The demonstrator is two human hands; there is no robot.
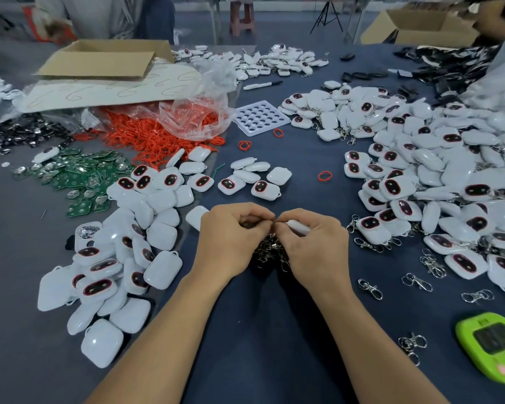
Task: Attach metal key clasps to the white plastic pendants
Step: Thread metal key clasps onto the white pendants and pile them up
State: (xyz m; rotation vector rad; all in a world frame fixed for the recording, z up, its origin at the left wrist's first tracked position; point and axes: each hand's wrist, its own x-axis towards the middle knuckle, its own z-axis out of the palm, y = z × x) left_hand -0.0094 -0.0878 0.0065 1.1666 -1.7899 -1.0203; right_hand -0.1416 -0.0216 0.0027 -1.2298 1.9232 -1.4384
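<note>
Right hand [315, 249] grips white pendant [299, 228]; left hand [231, 237], curled beside it, grasp unclear.

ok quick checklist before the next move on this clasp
1. Pendant gripped: right hand holds a white pendant. ok
2. Clasp in left hand: its fingertips pinch at the pendant's end, but what they hold is hidden. cannot tell
3. Ring threaded through the pendant's loop: covered by fingers. cannot tell
4. Clasp supply: clasp pile lies directly under the hands. ok
5. Next pieces: bare pendants heaped to the left. ok
6. Finished pendants heaped apart on the right. ok
</note>
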